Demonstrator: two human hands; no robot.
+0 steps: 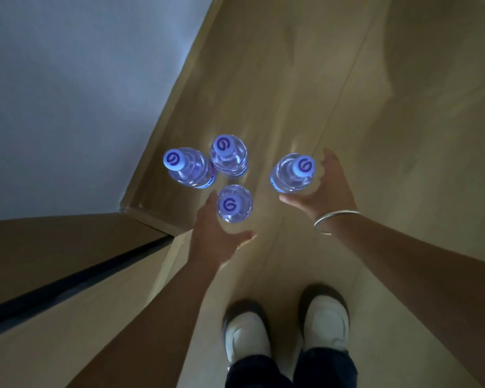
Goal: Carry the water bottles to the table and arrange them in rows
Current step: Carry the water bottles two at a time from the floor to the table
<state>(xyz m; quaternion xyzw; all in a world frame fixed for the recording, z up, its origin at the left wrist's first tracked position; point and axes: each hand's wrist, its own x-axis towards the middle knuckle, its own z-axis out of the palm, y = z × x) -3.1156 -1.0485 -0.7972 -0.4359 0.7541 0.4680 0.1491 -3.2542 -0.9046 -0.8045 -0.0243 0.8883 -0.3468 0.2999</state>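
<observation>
Wooden floor, bottle inside left hand.

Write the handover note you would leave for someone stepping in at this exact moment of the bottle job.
Left hand grips the nearest bottle. Right hand grips the right-hand bottle.
Two more bottles stand upright on the wooden floor near the wall.
No table in view, so nothing is arranged yet.
Left to do: carry all four over and set them in rows.
</observation>
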